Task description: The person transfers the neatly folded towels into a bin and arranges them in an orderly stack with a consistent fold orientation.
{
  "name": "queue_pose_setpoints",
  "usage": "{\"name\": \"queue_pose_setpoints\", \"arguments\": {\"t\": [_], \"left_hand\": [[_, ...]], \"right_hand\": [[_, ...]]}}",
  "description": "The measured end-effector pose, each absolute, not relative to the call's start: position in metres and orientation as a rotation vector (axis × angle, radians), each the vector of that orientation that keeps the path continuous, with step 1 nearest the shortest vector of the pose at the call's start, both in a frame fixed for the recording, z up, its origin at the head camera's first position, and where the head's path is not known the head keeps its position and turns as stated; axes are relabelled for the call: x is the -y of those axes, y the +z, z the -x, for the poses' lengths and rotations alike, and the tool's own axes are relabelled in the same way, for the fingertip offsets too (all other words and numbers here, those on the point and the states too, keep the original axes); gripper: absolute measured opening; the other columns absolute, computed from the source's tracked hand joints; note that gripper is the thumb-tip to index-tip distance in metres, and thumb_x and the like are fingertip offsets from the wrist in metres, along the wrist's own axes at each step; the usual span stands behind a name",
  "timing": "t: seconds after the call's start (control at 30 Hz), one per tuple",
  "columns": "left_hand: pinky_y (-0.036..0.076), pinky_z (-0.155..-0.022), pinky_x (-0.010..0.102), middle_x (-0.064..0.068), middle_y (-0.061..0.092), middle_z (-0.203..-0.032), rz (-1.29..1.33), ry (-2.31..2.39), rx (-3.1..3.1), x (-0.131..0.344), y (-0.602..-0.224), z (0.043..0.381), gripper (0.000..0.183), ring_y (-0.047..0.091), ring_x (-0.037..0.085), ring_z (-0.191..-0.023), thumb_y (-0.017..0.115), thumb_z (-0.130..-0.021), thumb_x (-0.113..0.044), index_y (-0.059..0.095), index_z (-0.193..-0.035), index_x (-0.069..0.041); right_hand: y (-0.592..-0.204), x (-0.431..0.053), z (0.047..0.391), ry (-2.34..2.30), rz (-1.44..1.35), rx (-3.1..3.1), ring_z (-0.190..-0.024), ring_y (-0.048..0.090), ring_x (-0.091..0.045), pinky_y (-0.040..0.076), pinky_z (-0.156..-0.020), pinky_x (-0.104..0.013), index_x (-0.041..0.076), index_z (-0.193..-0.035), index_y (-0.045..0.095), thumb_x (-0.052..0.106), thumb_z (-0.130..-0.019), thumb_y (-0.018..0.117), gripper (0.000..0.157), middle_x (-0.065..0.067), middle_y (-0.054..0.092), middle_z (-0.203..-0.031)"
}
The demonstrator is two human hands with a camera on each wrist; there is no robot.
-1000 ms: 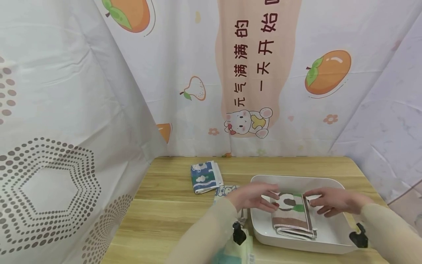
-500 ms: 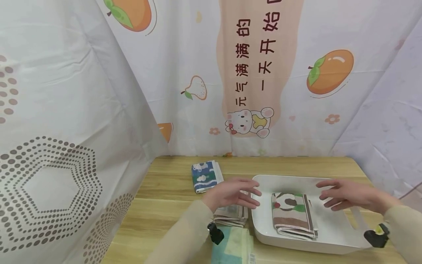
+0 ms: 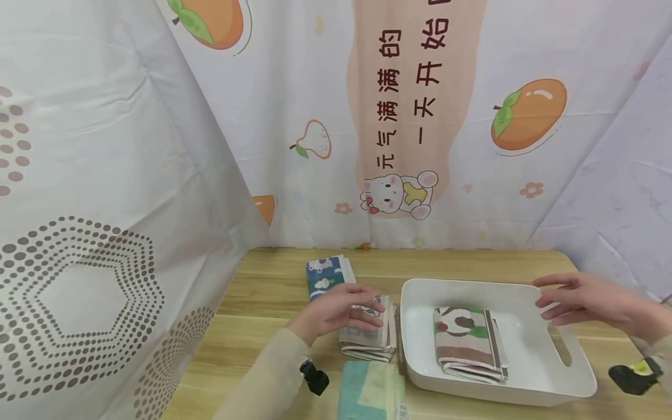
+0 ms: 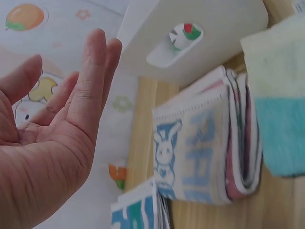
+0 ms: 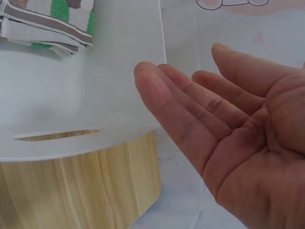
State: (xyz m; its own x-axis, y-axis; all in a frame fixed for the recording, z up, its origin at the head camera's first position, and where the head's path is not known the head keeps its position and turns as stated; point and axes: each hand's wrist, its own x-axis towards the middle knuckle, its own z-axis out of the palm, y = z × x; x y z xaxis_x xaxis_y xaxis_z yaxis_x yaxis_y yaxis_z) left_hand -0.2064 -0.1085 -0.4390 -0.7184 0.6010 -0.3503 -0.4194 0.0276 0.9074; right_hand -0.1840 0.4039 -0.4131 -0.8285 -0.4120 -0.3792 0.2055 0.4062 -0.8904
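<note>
A person's left hand (image 3: 336, 309), empty, fingers relaxed, hovers near a folded rabbit towel (image 4: 190, 148) on a table (image 3: 257, 303), beside a white tray (image 3: 525, 356) holding a brown-green towel (image 3: 464, 344). The right hand (image 3: 588, 300), also empty, nears the tray's right end; contact is hard to judge. The rabbit towel looks soft, light, probably best pinched along its fold.

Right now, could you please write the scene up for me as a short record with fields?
Left hand: holds nothing, by the rabbit towel
Right hand: holds nothing, near the right end of the bin
Bin type: white, slotted at both ends
In bin: one folded brown-green towel
Left of bin: blue towel, rabbit towel, teal-yellow towel, all folded
Surface: wood-grain table
Backdrop: curtain with fruit prints
</note>
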Motion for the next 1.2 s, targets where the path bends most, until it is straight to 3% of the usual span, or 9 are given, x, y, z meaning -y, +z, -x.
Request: {"name": "queue_pose_setpoints", "arguments": {"t": [0.2, 0.33, 0.43, 0.53, 0.57, 0.7, 0.8, 0.97, 1.2], "left_hand": [[0.06, -0.088, 0.045, 0.018, 0.071, -0.118, -0.146, 1.77, -1.606, 0.126, -0.447, 0.201, 0.045, 0.071, 0.039, -0.108, 0.067, -0.101, -0.031, 0.059, -0.134, -0.002], [0.06, -0.089, 0.046, 0.019, 0.07, -0.118, -0.137, 1.767, -1.6, 0.138, -0.455, 0.197, 0.048, 0.071, 0.038, -0.107, 0.064, -0.103, -0.028, 0.055, -0.138, 0.003], [0.06, -0.09, 0.045, 0.02, 0.069, -0.12, -0.122, 1.754, -1.597, 0.145, -0.461, 0.195, 0.052, 0.072, 0.037, -0.106, 0.063, -0.103, -0.028, 0.051, -0.141, 0.006], [0.06, -0.089, 0.044, 0.022, 0.068, -0.123, -0.096, 1.733, -1.597, 0.151, -0.467, 0.192, 0.055, 0.072, 0.036, -0.106, 0.063, -0.103, -0.028, 0.048, -0.143, 0.008], [0.06, -0.089, 0.044, 0.022, 0.068, -0.124, -0.085, 1.729, -1.599, 0.153, -0.47, 0.192, 0.055, 0.072, 0.037, -0.107, 0.063, -0.103, -0.028, 0.048, -0.142, 0.008], [0.06, -0.089, 0.045, 0.023, 0.068, -0.124, -0.052, 1.723, -1.619, 0.16, -0.479, 0.19, 0.053, 0.072, 0.038, -0.107, 0.064, -0.103, -0.026, 0.051, -0.14, 0.008], [0.06, -0.088, 0.046, 0.021, 0.07, -0.12, -0.045, 1.713, -1.633, 0.166, -0.485, 0.187, 0.051, 0.073, 0.036, -0.104, 0.064, -0.103, -0.025, 0.052, -0.139, 0.008], [0.06, -0.087, 0.044, 0.018, 0.072, -0.114, -0.021, 1.683, -1.647, 0.176, -0.495, 0.182, 0.048, 0.074, 0.033, -0.1, 0.064, -0.102, -0.024, 0.055, -0.137, 0.007], [0.062, -0.083, 0.042, 0.017, 0.074, -0.11, -0.015, 1.638, -1.63, 0.183, -0.51, 0.177, 0.035, 0.076, 0.027, -0.092, 0.065, -0.101, -0.022, 0.065, -0.125, 0.004]], "right_hand": [[-0.409, -0.417, 0.179, -1.396, 0.076, -2.209, -0.101, 0.073, -0.026, 0.061, -0.086, -0.041, -0.025, -0.147, 0.019, 0.021, -0.11, 0.049, 0.066, -0.013, 0.069, -0.117], [-0.412, -0.43, 0.18, -1.433, 0.098, -2.195, -0.096, 0.073, -0.024, 0.061, -0.084, -0.042, -0.028, -0.141, 0.023, 0.015, -0.11, 0.045, 0.057, -0.008, 0.07, -0.111], [-0.415, -0.44, 0.18, -1.489, 0.117, -2.154, -0.094, 0.074, -0.022, 0.061, -0.083, -0.041, -0.008, -0.132, 0.054, 0.011, -0.11, 0.044, 0.031, -0.005, 0.071, -0.108], [-0.417, -0.447, 0.178, -1.516, 0.118, -2.121, -0.095, 0.074, -0.023, 0.061, -0.083, -0.041, 0.02, -0.122, 0.062, 0.01, -0.11, 0.044, 0.023, -0.004, 0.071, -0.108], [-0.418, -0.448, 0.178, -1.514, 0.1, -2.117, -0.095, 0.074, -0.023, 0.061, -0.083, -0.041, 0.022, -0.121, 0.062, 0.011, -0.11, 0.045, 0.022, -0.004, 0.071, -0.108], [-0.421, -0.451, 0.177, -1.478, 0.069, -2.112, -0.096, 0.073, -0.025, 0.061, -0.084, -0.042, -0.004, -0.13, 0.057, 0.013, -0.11, 0.047, 0.029, -0.005, 0.071, -0.109], [-0.425, -0.451, 0.176, -1.455, 0.064, -2.118, -0.095, 0.073, -0.025, 0.061, -0.083, -0.043, -0.025, -0.135, 0.037, 0.013, -0.11, 0.047, 0.047, -0.006, 0.072, -0.109], [-0.432, -0.45, 0.173, -1.423, 0.02, -2.132, -0.096, 0.073, -0.026, 0.061, -0.082, -0.044, -0.026, -0.14, 0.023, 0.017, -0.109, 0.049, 0.059, -0.006, 0.073, -0.111], [-0.447, -0.444, 0.167, -1.404, -0.001, -2.126, -0.095, 0.074, -0.027, 0.062, -0.079, -0.045, -0.024, -0.139, 0.031, 0.019, -0.108, 0.052, 0.057, -0.011, 0.075, -0.108]]}}
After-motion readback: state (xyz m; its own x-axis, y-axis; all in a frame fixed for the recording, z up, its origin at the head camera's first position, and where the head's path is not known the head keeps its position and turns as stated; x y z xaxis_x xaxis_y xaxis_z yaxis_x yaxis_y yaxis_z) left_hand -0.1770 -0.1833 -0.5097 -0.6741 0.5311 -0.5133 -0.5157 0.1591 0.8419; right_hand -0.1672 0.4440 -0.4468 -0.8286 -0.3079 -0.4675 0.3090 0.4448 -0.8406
